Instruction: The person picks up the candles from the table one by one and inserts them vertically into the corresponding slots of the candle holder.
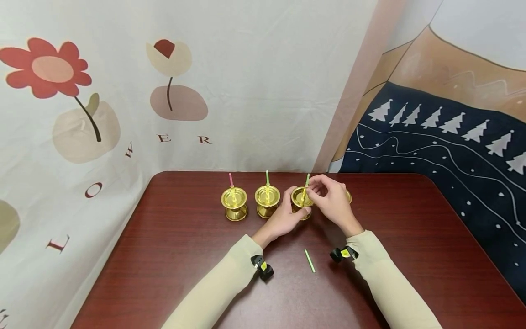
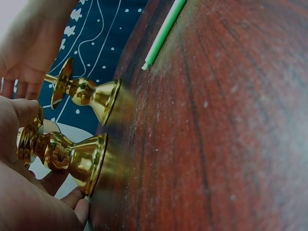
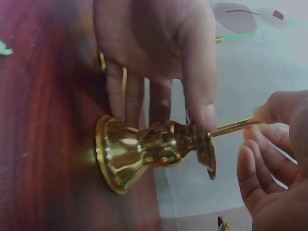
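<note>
My left hand (image 1: 286, 217) grips a brass candle holder (image 3: 163, 144), thumb on its dish and fingers around the far side. The holder stands upright on the table. A thin green candle (image 1: 308, 178) rises from its central tube. My right hand (image 1: 334, 203) pinches at the tube's top, around the candle's lower end, which its fingers hide. Mostly behind the right hand is another brass holder (image 2: 83, 92); its top is partly hidden. A loose green candle (image 1: 309, 261) lies on the table between the forearms.
To the left stand two more brass holders, one (image 1: 236, 214) with a pink candle (image 1: 231, 179), the other (image 1: 266, 211) with a green candle (image 1: 267, 177). The dark red wooden table (image 1: 172, 256) ends at a printed cloth backdrop (image 1: 263, 114).
</note>
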A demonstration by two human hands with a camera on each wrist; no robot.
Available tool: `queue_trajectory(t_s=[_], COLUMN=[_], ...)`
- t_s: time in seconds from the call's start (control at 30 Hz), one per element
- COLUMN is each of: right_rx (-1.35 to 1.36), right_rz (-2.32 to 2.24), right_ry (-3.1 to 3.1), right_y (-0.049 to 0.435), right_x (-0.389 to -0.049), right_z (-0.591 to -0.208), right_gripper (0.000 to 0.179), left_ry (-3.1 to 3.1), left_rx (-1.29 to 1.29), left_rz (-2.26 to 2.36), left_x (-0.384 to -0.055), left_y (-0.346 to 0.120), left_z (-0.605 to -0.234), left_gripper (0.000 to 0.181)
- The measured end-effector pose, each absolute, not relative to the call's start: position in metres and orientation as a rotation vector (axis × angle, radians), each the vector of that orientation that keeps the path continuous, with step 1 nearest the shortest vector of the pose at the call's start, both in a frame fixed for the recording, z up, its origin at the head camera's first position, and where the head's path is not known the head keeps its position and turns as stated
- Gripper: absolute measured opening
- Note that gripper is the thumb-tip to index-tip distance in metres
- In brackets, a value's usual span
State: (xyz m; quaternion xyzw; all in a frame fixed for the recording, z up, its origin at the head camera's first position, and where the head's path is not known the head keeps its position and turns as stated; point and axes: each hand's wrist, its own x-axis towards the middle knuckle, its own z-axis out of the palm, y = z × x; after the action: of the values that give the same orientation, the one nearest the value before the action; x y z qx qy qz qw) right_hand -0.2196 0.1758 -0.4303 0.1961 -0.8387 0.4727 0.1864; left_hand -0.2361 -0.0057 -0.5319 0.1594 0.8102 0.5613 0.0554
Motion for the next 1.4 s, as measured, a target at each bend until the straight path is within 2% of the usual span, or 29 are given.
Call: queue_trajectory(t_s=[0.1, 0.23, 0.53, 0.9, 1.2, 1.4], right_rx=[0.557, 0.579, 0.698, 0.824, 0.837, 0.873], right_rz=[1.33, 1.309, 1.279, 1.149, 1.009, 0.952], right_ry=[-2.415, -2.499, -2.643, -2.775, -2.843, -2.863], right_y=[0.18, 0.187, 0.197, 0.199, 0.194, 0.193], right_x=[-0.212, -0.199, -0.162, -0.13, -0.122, -0.118], right_z=[-0.431, -0.432, -0.444, -0.468, -0.471, -0.47], right_gripper=[0.018, 0.017, 0.015, 0.013, 0.033, 0.043], left_ry=[2.467, 2.454, 2.41, 2.389, 2.404, 2.421], left_rx=[0.483, 0.471, 0.445, 0.403, 0.352, 0.386], left_rz=[1.687, 1.689, 1.683, 1.735, 1.687, 1.692], left_x=[-0.237, -0.233, -0.209, -0.236, -0.236, -0.215], left_y=[-0.005, -0.006, -0.011, -0.005, -0.005, -0.009], left_z=[-0.533, -0.527, -0.481, -0.524, -0.526, -0.494], left_gripper=[0.093, 0.094, 0.088, 0.095, 0.092, 0.086])
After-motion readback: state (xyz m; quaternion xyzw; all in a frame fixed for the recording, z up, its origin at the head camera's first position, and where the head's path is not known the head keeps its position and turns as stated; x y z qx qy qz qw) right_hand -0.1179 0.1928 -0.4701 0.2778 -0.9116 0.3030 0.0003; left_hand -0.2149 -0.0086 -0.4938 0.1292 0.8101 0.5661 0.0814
